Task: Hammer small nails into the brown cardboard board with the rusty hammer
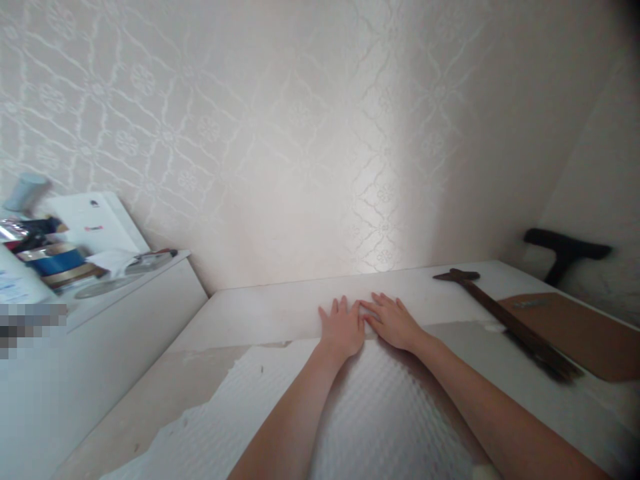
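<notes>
My left hand (343, 328) lies flat with its fingers spread, pressed on the white tabletop (280, 307) near the wall. Beside it my right hand (395, 320) rests the same way, palm down, and the two hands touch or nearly touch at the thumbs. Both lie at the far edge of a white sheet (380, 407) with a dimpled, quilted texture. The sheet spreads toward me beneath my forearms, and its left edge is ragged. Neither hand grasps anything.
At right lie a dark brown stick (493, 310) with a crosspiece and a brown flat board (575, 333). Behind stands a black T-shaped thing (565, 247). The higher white cabinet (145, 333) at left holds a white box (95, 223) and a blue roll (55, 260). Patterned wallpaper (300, 147) closes the back.
</notes>
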A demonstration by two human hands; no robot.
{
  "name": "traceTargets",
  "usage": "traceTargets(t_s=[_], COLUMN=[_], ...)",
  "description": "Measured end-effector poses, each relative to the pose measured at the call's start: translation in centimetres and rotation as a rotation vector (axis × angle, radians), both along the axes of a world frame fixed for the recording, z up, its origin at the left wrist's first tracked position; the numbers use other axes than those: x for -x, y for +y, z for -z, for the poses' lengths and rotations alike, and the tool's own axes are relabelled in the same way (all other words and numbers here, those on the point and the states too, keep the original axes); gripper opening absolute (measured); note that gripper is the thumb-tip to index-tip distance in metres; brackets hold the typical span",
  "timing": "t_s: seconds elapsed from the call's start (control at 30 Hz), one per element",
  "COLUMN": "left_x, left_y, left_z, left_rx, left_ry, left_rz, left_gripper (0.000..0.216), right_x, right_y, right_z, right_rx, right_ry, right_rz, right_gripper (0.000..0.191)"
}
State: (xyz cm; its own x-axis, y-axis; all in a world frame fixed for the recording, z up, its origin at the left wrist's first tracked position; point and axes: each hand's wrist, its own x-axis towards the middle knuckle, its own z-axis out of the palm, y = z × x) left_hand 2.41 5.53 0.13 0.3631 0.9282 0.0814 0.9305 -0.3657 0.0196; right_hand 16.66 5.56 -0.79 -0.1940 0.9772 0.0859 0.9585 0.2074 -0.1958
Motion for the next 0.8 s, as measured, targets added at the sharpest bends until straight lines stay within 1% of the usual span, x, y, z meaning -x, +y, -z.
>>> traceTargets(t_s=[0.3,0.53,0.8], left_x=[0.08,0.03,0.05], left_y=[0.07,0.01,-0.1], left_z=[0.09,0.01,-0.21], left_rx=[-0.018,0.005,0.0], left_ry=[-0.024,0.009,-0.027], left_rz=[0.012,0.001,0.007], left_gripper=[0.051,0.052,0.051], right_x=[0.0,0.0,-0.06], right_y=[-0.11,-0.09,-0.04], right_z=[-0.23,-0.03,-0.06], right_rx=[0.007,-0.01,-0.012], right_ry=[0.002,0.008,0.009], right_rz=[0.001,-0.002,-0.002], right_gripper=[0.049,0.049,0.05])
